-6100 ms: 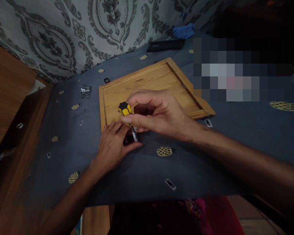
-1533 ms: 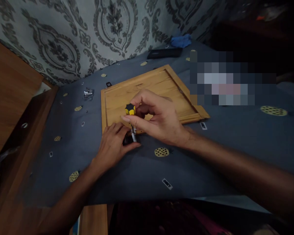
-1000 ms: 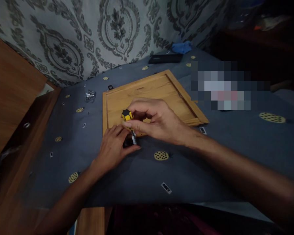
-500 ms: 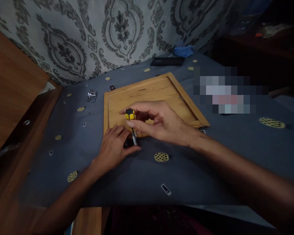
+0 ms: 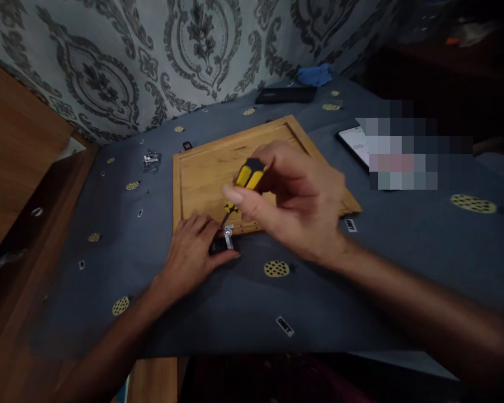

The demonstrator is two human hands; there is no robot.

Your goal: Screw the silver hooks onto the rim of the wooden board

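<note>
- at the near side of the blue-grey cloth (image 5: pixel 218 324), is there any writing?
- a white printed label (image 5: pixel 284 326) in dark capitals, too blurred for me to be sure of the word. another printed label (image 5: pixel 350 225) lies beyond it, past a yellow pineapple print (image 5: pixel 276 269).
- and the hands?
- the left hand (image 5: pixel 193 240) is laid palm down, thumb stretched out to the right, gripping a small black piece (image 5: pixel 218 246) between thumb and fingers. a silvery metal clip (image 5: pixel 229 239) stands out on it, against the near edge of the framed wooden panel (image 5: pixel 210 179).
- what's the right hand (image 5: pixel 304 207) got?
- a yellow-and-black screwdriver (image 5: pixel 250 173), pinched by the handle between thumb and curled fingers. it leans, shaft down towards the left, tip just beside the clip; whether they touch, i can't tell.
- anything in the way?
- the right hand covers part of the panel, and the left covers much of the black piece.
- farther off?
- loose metal bits (image 5: pixel 152 160) left of the panel; a smartphone (image 5: pixel 353 143) to its right, screen lit but mostly masked by pixel blocks; then a flat black case-like thing (image 5: pixel 285 95), a crumpled blue cloth (image 5: pixel 315 74) and a damask-patterned backdrop (image 5: pixel 201 45).
</note>
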